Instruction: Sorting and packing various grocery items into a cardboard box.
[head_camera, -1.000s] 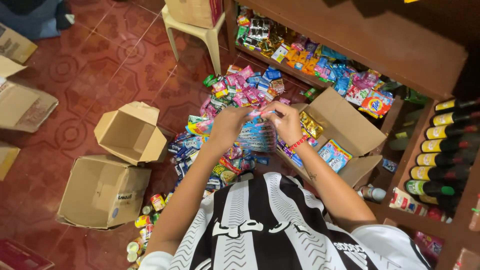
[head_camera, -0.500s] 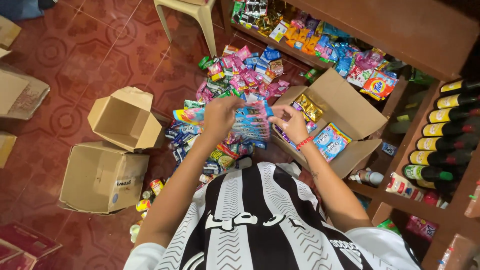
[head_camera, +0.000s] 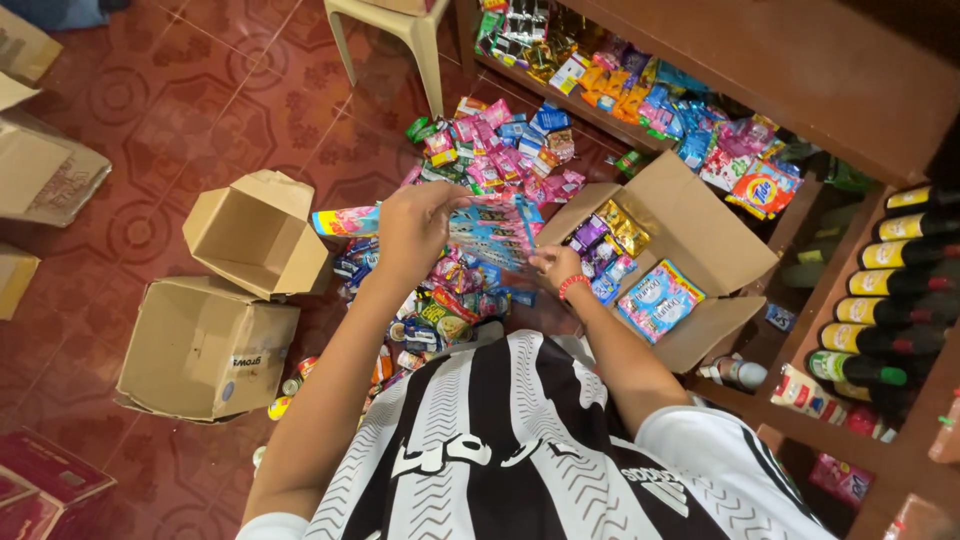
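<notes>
At the centre of the frame, you are holding a strip of light-blue sachets (head_camera: 492, 232) stretched between your hands, so you appear to be sorting sachet strips; placing it would call for lowering it clear of the loose packets. Your left hand (head_camera: 418, 226) is closing its fingers on the strip's left end. Your right hand (head_camera: 556, 268) is pinching its lower right edge, just beside the open cardboard box (head_camera: 700, 232) of packets at centre right.
</notes>
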